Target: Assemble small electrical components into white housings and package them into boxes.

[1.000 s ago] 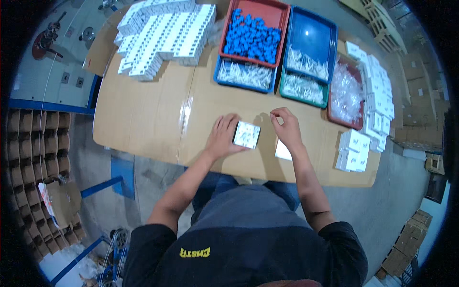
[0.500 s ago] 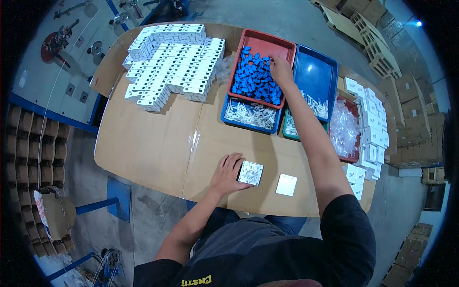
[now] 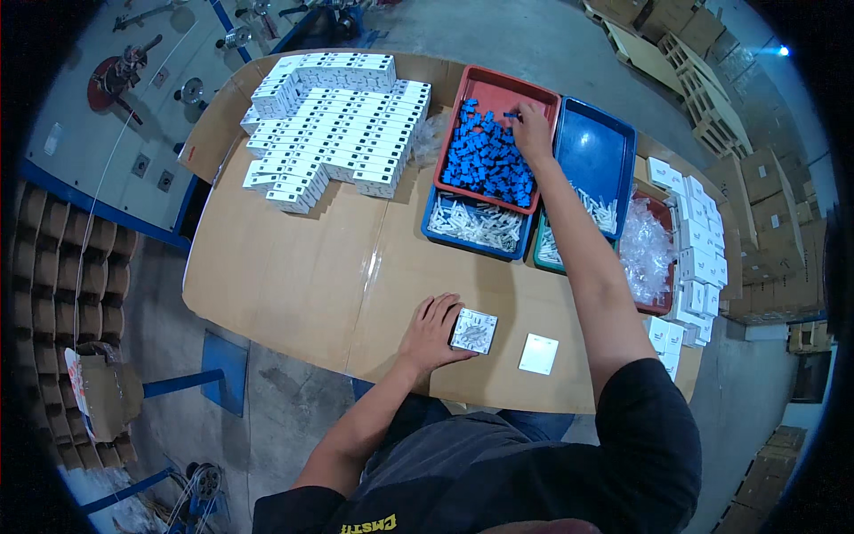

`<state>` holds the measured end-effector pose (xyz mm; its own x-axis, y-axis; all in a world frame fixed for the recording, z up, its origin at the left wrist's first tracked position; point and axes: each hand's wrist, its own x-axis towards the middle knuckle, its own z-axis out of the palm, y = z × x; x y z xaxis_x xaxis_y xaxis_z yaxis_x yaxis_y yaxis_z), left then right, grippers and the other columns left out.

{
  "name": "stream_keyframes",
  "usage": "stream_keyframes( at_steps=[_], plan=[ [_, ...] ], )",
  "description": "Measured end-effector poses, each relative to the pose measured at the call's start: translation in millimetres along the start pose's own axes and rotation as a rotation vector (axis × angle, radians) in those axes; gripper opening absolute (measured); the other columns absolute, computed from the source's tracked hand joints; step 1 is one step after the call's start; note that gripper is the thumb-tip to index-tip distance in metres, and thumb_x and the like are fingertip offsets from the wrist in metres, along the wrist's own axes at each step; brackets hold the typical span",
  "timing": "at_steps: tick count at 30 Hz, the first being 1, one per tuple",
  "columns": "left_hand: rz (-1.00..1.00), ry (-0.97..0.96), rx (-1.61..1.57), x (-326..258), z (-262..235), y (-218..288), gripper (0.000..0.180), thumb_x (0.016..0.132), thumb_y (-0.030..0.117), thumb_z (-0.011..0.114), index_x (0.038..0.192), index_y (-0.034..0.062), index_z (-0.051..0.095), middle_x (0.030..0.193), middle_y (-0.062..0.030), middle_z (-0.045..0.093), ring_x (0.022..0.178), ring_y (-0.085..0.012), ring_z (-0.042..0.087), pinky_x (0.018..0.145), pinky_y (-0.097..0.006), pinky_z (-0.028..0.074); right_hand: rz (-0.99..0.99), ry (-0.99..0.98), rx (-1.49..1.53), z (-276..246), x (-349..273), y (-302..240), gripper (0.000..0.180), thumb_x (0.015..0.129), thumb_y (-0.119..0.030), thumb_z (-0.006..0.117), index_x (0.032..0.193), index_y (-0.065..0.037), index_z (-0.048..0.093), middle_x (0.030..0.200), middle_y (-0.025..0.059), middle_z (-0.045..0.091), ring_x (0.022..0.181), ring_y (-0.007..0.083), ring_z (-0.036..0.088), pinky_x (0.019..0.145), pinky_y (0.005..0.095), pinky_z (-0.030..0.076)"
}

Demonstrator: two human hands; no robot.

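Observation:
On the cardboard-covered table, my left hand [image 3: 431,334] curls round the left side of a small open white box [image 3: 474,331]. Greyish, clear-looking contents show in the box; I cannot make out what they are. A flat white square piece [image 3: 538,353] lies to its right. My right hand [image 3: 532,133] reaches over the red tray [image 3: 503,87], fingers pinched at a small dark blue plastic piece [image 3: 511,115]. Below the fingers, a heap of small blue plastic pieces [image 3: 487,160] fills much of that tray.
Stacked white boxes [image 3: 342,125] stand at the back left. White plugs [image 3: 476,224] fill a blue tray below the red one. Further right are an empty-looking blue tray [image 3: 592,147], clear plastic bags [image 3: 645,249] in a red tray, and more white boxes [image 3: 698,240].
My right hand has drawn back slightly from the heap, and a dark blue piece now shows at its fingertips. My left hand stays on the box. The whole view has shifted a little.

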<state>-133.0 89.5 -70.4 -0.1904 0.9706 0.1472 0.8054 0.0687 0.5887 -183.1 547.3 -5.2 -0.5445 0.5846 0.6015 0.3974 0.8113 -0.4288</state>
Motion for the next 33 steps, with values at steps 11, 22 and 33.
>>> stream_keyframes(
  at_steps=[11,22,33],
  plan=[
    [0.040,0.022,0.027,0.2,-1.5,0.5,0.097,0.065,0.059,0.083,0.136,0.0010,0.050,0.142,-0.0162,0.048,0.138,-0.0314,0.042,0.119,-0.051,0.028,-0.443,0.514,0.217,-184.7,-103.3,-166.3,0.025,0.080,0.010,0.076,0.100,-0.004,0.066,0.113,0.0184,0.068,0.099,0.0282,0.071,0.079,0.0347,0.061],
    [0.012,0.016,0.061,-5.0,7.4,2.1,0.098,0.065,0.058,0.084,0.138,0.0032,0.048,0.143,-0.0137,0.047,0.140,-0.0303,0.041,0.121,-0.050,0.026,-0.304,0.412,0.592,-242.0,-173.9,-201.1,0.025,0.089,0.012,0.067,0.110,0.001,0.061,0.117,0.0246,0.068,0.106,0.0321,0.071,0.090,0.0385,0.060],
    [0.003,-0.015,0.096,-2.7,5.3,4.2,0.100,0.068,0.060,0.082,0.141,0.0018,0.046,0.147,-0.0145,0.044,0.143,-0.0301,0.038,0.123,-0.051,0.023,0.724,0.045,2.197,-255.9,-214.2,-210.8,0.041,0.105,-0.011,0.053,0.145,-0.007,0.046,0.137,0.0233,0.057,0.111,0.0229,0.069,0.097,0.0303,0.060]
  ],
)
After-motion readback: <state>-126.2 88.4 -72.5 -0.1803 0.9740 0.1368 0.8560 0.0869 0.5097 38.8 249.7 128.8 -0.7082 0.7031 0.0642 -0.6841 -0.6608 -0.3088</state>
